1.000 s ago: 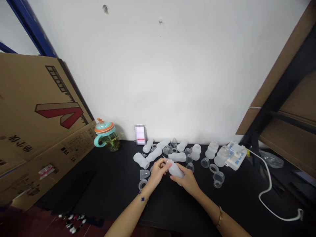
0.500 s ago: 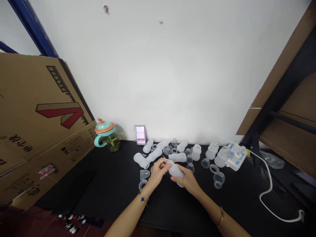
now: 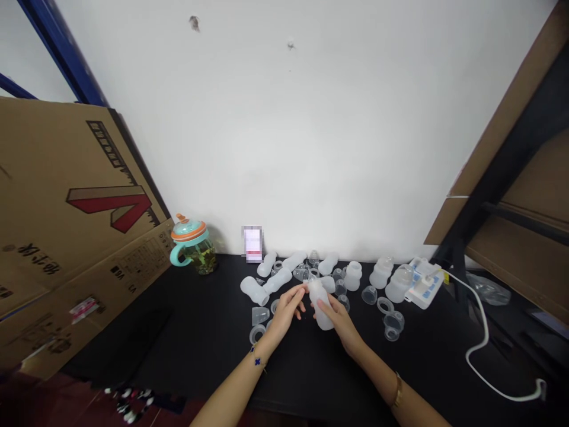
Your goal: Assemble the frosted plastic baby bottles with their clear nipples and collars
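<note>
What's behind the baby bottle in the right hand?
Behind the held baby bottle, you can see the right end of a frosted bottle lying on the black table. The held one covers part of it, so that part can't be seen.

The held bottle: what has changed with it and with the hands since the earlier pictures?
The bottle has swung more upright, its top moving rightward. The left hand has loosened around that top; whether it still touches is unclear. The right hand keeps its hold. Mug and power strip stayed.
</note>
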The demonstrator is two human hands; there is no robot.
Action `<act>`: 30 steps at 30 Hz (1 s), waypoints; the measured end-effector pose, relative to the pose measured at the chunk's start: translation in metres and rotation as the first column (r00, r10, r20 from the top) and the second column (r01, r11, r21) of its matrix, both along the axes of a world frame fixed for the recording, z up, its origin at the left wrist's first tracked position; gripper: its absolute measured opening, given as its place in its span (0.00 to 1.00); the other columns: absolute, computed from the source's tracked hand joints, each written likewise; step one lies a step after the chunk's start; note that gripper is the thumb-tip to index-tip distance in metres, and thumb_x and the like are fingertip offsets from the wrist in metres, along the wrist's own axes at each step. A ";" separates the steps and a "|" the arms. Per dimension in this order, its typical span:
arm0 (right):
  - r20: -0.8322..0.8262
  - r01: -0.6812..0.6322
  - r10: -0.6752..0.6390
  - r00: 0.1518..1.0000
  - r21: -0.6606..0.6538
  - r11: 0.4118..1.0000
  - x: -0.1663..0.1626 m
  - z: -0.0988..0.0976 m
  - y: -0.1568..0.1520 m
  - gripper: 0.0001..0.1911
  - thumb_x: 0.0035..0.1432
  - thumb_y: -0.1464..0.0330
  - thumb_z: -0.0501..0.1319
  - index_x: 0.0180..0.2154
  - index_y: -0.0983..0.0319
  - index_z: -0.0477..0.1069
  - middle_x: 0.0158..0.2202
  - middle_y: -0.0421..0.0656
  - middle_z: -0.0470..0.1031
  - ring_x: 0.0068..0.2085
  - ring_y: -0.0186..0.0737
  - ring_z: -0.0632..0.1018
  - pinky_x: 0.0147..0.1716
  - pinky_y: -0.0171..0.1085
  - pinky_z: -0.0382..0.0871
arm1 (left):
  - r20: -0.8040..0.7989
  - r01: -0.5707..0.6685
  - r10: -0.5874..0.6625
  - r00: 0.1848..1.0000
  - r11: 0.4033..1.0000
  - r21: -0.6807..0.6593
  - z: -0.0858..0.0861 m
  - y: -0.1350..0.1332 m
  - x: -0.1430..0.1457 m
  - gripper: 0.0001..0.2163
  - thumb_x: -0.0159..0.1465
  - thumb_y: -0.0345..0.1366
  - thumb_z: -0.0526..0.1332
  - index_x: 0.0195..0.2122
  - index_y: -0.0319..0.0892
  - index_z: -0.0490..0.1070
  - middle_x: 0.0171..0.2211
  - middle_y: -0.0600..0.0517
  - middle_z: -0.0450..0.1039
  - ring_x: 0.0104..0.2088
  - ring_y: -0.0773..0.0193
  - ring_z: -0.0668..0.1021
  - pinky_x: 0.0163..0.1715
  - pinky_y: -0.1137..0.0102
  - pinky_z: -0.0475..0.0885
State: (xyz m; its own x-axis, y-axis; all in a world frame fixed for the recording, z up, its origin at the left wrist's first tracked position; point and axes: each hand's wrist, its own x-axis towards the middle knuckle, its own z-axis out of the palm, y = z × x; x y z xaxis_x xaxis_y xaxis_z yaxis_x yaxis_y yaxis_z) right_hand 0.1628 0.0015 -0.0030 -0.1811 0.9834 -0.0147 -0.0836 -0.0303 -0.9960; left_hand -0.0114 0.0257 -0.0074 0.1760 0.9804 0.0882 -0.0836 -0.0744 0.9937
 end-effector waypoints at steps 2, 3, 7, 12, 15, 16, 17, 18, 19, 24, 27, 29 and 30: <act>-0.075 0.051 -0.056 0.996 -0.063 0.997 0.001 -0.003 0.002 0.34 0.56 0.43 0.59 0.53 0.59 0.74 0.44 0.49 0.80 0.39 0.51 0.81 0.35 0.44 0.77 | 0.015 0.025 -0.024 1.000 0.999 -0.024 0.001 0.000 0.001 0.29 0.62 0.57 0.60 0.54 0.38 0.75 0.49 0.40 0.75 0.27 0.68 0.75 0.17 0.77 0.69; -0.108 0.071 -0.080 0.991 -0.087 0.994 0.001 -0.006 0.004 0.34 0.57 0.42 0.57 0.54 0.59 0.74 0.46 0.50 0.79 0.40 0.52 0.81 0.35 0.44 0.77 | 0.019 0.035 -0.034 0.999 0.999 -0.030 0.001 0.000 0.001 0.29 0.62 0.57 0.60 0.54 0.38 0.75 0.50 0.40 0.75 0.27 0.68 0.75 0.17 0.77 0.69; -0.161 0.090 -0.105 0.981 -0.095 0.991 0.002 -0.012 0.009 0.36 0.57 0.41 0.56 0.57 0.57 0.72 0.50 0.50 0.78 0.44 0.54 0.80 0.38 0.47 0.76 | 0.036 0.070 -0.068 0.997 0.996 -0.048 0.002 -0.001 0.001 0.28 0.61 0.55 0.62 0.54 0.39 0.76 0.51 0.40 0.75 0.32 0.64 0.77 0.19 0.77 0.71; -0.137 0.022 -0.025 0.990 -0.027 0.999 0.002 -0.009 0.010 0.35 0.59 0.44 0.56 0.59 0.57 0.70 0.54 0.49 0.76 0.50 0.53 0.78 0.45 0.47 0.74 | 0.067 0.073 -0.067 0.996 0.992 -0.099 0.002 -0.001 0.000 0.28 0.60 0.52 0.66 0.57 0.42 0.73 0.51 0.41 0.75 0.36 0.61 0.78 0.21 0.76 0.73; -0.202 -0.007 -0.004 0.979 -0.055 0.998 0.003 -0.007 0.009 0.32 0.58 0.48 0.60 0.59 0.57 0.70 0.56 0.49 0.75 0.53 0.54 0.77 0.46 0.48 0.74 | 0.070 0.071 -0.065 0.995 0.993 -0.098 0.002 -0.001 0.000 0.28 0.59 0.50 0.67 0.58 0.42 0.73 0.52 0.41 0.75 0.37 0.60 0.78 0.21 0.75 0.74; -0.230 -0.016 0.000 0.973 -0.065 0.998 0.004 -0.007 0.008 0.31 0.58 0.50 0.61 0.59 0.57 0.70 0.57 0.49 0.74 0.53 0.54 0.77 0.47 0.48 0.73 | 0.067 0.070 -0.063 0.996 0.993 -0.097 0.002 -0.001 0.001 0.29 0.59 0.50 0.67 0.58 0.42 0.73 0.53 0.41 0.75 0.37 0.60 0.78 0.21 0.75 0.74; -0.254 -0.022 0.003 0.967 -0.071 0.997 0.004 -0.007 0.008 0.30 0.57 0.52 0.63 0.59 0.56 0.70 0.58 0.49 0.74 0.54 0.54 0.76 0.48 0.48 0.73 | 0.062 0.071 -0.065 0.996 0.993 -0.094 0.003 -0.001 0.001 0.29 0.59 0.50 0.67 0.58 0.42 0.72 0.53 0.41 0.75 0.38 0.59 0.78 0.21 0.75 0.73; -0.269 -0.018 -0.002 0.963 -0.071 0.997 0.005 -0.007 0.008 0.30 0.56 0.54 0.65 0.58 0.56 0.70 0.58 0.49 0.73 0.55 0.54 0.76 0.49 0.48 0.73 | 0.054 0.076 -0.071 0.996 0.993 -0.087 0.003 -0.002 0.003 0.29 0.58 0.50 0.67 0.59 0.42 0.72 0.53 0.41 0.75 0.38 0.59 0.78 0.22 0.75 0.73; -0.275 -0.003 -0.015 0.961 -0.064 0.998 0.005 -0.008 0.007 0.30 0.55 0.55 0.67 0.58 0.56 0.71 0.59 0.49 0.73 0.56 0.54 0.76 0.50 0.49 0.72 | 0.043 0.085 -0.082 0.996 0.994 -0.075 0.003 -0.002 0.004 0.30 0.58 0.50 0.68 0.59 0.41 0.72 0.52 0.41 0.75 0.37 0.60 0.77 0.22 0.75 0.73; -0.233 0.142 -0.131 0.963 0.031 0.989 0.005 -0.011 0.008 0.32 0.47 0.55 0.72 0.53 0.58 0.74 0.55 0.49 0.77 0.56 0.56 0.76 0.56 0.52 0.69 | -0.095 0.135 -0.134 0.986 0.991 -0.003 0.004 0.002 0.018 0.27 0.58 0.48 0.68 0.56 0.41 0.74 0.38 0.48 0.78 0.29 0.65 0.75 0.24 0.74 0.70; -0.211 0.180 -0.159 0.965 0.086 0.980 0.005 -0.010 0.008 0.34 0.47 0.54 0.72 0.55 0.58 0.73 0.56 0.50 0.76 0.58 0.56 0.74 0.58 0.53 0.67 | -0.127 0.068 -0.061 0.990 0.996 0.054 0.007 0.007 0.025 0.22 0.56 0.47 0.70 0.49 0.41 0.78 0.38 0.49 0.76 0.30 0.64 0.76 0.29 0.72 0.71; -0.217 0.179 -0.153 0.964 0.107 0.978 0.006 -0.008 0.008 0.35 0.48 0.54 0.72 0.56 0.58 0.71 0.59 0.49 0.73 0.61 0.56 0.71 0.60 0.53 0.65 | -0.079 0.040 -0.036 0.996 0.998 0.054 0.011 0.010 0.029 0.21 0.55 0.46 0.71 0.46 0.40 0.79 0.39 0.48 0.76 0.33 0.62 0.77 0.33 0.71 0.72; -0.235 0.176 -0.146 0.961 0.111 0.978 0.006 -0.007 0.008 0.36 0.48 0.54 0.72 0.57 0.57 0.71 0.61 0.49 0.71 0.62 0.55 0.70 0.61 0.53 0.64 | -0.039 0.034 -0.033 0.999 0.999 0.029 0.013 0.012 0.030 0.22 0.55 0.46 0.71 0.47 0.40 0.79 0.40 0.48 0.77 0.34 0.61 0.78 0.34 0.70 0.72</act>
State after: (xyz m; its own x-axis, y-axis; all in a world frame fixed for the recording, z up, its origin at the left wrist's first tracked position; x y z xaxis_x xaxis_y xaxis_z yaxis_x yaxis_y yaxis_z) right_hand 0.1690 0.0092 -0.0096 -0.0044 0.9905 0.1376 -0.2987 0.1300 -0.9455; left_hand 0.0185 0.0375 0.0054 0.2128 0.9709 0.1096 -0.0488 -0.1014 0.9936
